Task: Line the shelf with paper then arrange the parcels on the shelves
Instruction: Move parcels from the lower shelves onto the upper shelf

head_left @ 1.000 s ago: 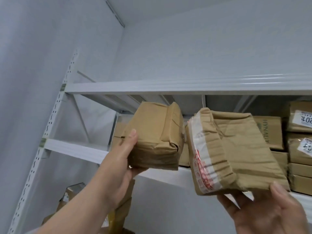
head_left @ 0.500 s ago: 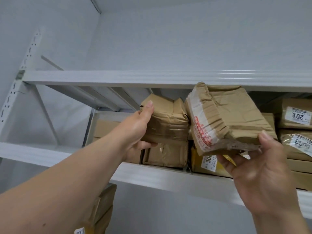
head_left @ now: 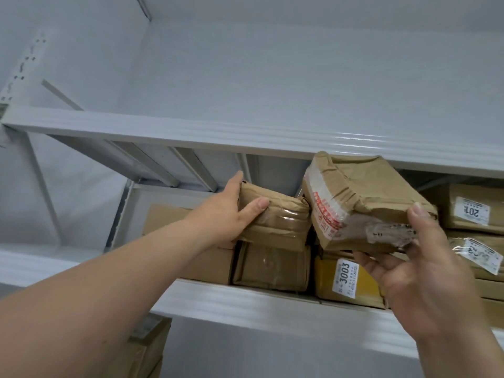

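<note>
Shelf [head_left: 245, 301] is already stacked with parcels. Large parcel [head_left: 362, 203] is held tilted, taped end toward the shelf mouth, pinched at its near corner by right hand [head_left: 425, 279]. Small parcel [head_left: 275, 214] is gripped by left hand [head_left: 226, 211] atop the stack, nearly seated, long axis running inward.

The left hand [head_left: 226, 211] hides the near left end of the small brown parcel [head_left: 275, 219] it grips. The right hand [head_left: 425, 271] covers part of the yellow parcel [head_left: 341, 282] beneath. Labelled parcels [head_left: 474, 211] at the right are cut off by the frame edge, their print partly unreadable. Boxes [head_left: 144, 350] at the lower left sit half behind the forearm.
</note>
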Demonstrator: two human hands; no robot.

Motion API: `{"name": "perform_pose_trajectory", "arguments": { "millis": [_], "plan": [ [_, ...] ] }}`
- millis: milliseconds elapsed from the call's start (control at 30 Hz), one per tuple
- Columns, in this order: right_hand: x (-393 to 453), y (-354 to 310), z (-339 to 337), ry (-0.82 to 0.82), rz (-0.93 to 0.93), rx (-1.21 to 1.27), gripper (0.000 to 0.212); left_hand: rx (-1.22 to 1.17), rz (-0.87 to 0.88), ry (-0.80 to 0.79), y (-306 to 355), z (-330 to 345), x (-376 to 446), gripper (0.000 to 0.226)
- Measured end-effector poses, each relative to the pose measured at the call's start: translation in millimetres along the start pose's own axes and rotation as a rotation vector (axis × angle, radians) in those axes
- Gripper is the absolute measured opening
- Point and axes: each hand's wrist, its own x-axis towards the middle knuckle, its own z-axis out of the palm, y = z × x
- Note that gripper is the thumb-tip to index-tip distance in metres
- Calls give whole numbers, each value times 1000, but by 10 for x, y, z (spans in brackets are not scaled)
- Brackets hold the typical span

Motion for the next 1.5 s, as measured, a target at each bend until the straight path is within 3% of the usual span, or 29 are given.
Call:
{"name": "perform_pose_trajectory", "arguments": {
  "millis": [200,333,500,700,767,867,1000,1133,1233,1333,1433,1500],
  "plan": [
    [161,-114,142,13,50,-10,23,-4,90,117,-108,44,149,74],
    [279,-247,75,64,89,9,39,30,149,187,-141,89,212,64],
    [314,-310,-98,100,122,47,41,149,211,227,-140,157,316,57],
    [316,-135,-67,72,183,-21,45,470,123,155,-112,303,476,51],
    [315,-97,-29,62,184,-50,42,508,102,128,-111,374,472,60],
    [305,-70,14,48,160,-61,36,336,152,198,-20,461,411,71],
    [295,-56,32,37,136,-56,21,46,441,294,153,514,232,105],
    [317,-40,23,17,113,-97,20,104,681,360,310,553,221,115],
    [373,-73,-33,-42,103,-140,32,177,739,405,445,557,357,104],
    [447,-166,-166,-125,18,-296,60,172,791,433,511,539,460,93],
    [528,-283,-308,-181,-211,-720,98,101,808,429,598,515,552,76],
    [600,-313,-398,-228,-413,-1031,110,-12,809,399,686,484,596,67]
  ]
}}
